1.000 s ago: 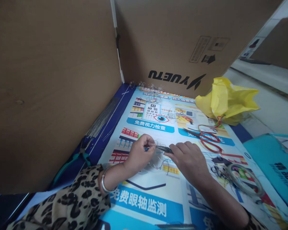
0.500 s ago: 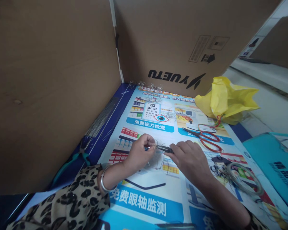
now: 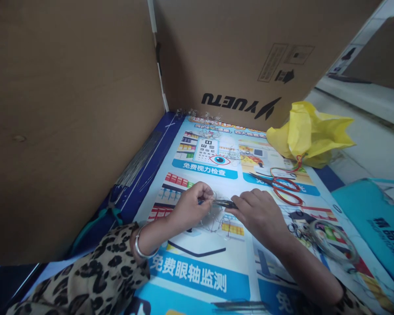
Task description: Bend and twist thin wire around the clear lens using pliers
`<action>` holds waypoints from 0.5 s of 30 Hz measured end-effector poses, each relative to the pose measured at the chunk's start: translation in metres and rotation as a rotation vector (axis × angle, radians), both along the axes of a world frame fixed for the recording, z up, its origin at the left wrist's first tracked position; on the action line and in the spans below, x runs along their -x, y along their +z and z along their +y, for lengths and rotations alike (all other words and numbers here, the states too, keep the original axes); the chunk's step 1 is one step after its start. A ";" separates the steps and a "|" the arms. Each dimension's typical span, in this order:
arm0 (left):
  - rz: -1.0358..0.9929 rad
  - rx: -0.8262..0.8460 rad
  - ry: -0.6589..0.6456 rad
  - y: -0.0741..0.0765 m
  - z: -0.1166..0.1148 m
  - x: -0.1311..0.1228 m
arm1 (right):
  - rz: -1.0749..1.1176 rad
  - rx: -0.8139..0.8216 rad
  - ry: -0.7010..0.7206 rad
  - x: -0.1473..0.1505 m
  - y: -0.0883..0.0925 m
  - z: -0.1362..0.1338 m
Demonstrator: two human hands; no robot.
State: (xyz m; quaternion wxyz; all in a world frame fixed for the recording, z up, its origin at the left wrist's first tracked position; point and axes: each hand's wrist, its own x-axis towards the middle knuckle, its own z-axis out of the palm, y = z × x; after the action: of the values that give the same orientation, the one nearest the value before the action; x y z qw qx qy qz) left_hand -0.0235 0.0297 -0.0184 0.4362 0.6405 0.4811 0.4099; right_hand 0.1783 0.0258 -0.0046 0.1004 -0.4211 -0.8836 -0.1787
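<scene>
Near the middle of the printed sheet, my left hand (image 3: 197, 204) is closed, its thumb and fingers pinching a tangle of thin wire (image 3: 216, 221). My right hand (image 3: 258, 214) is wrapped round dark pliers (image 3: 226, 204), whose jaws point left and reach my left fingertips. What exactly the jaws touch is too small to tell. The wire hangs in fine loops below both hands, just above the sheet.
Red-handled scissors (image 3: 284, 189) lie right of centre, below a yellow bag (image 3: 308, 133). A wire coil (image 3: 333, 243) and a teal box (image 3: 371, 223) are at right. Teal-handled pliers (image 3: 110, 210) and straight wires (image 3: 139, 159) lie left. Cardboard walls (image 3: 230, 57) stand behind and left.
The view has shifted slightly, and more of the thin metal pieces at the bottom edge shows. Both hands keep nearly the same pose, with the pliers at the left fingertips.
</scene>
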 end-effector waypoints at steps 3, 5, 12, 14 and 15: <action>0.020 -0.013 -0.021 0.001 0.000 0.001 | -0.006 -0.001 0.001 -0.001 0.000 0.000; 0.033 -0.012 -0.028 0.002 0.000 0.001 | -0.009 -0.003 0.000 -0.001 0.001 0.000; 0.023 -0.027 -0.022 -0.001 0.000 0.001 | -0.020 0.015 -0.003 -0.001 -0.002 -0.001; 0.016 -0.022 -0.011 -0.002 0.000 0.000 | -0.023 0.024 -0.006 -0.001 -0.002 -0.001; 0.015 -0.020 -0.004 -0.002 -0.001 0.000 | -0.023 0.026 -0.008 -0.001 -0.002 -0.001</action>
State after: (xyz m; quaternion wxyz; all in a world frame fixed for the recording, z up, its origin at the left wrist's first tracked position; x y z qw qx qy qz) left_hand -0.0236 0.0291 -0.0203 0.4272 0.6488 0.4789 0.4089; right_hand 0.1792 0.0252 -0.0068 0.0839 -0.4235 -0.8853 -0.1726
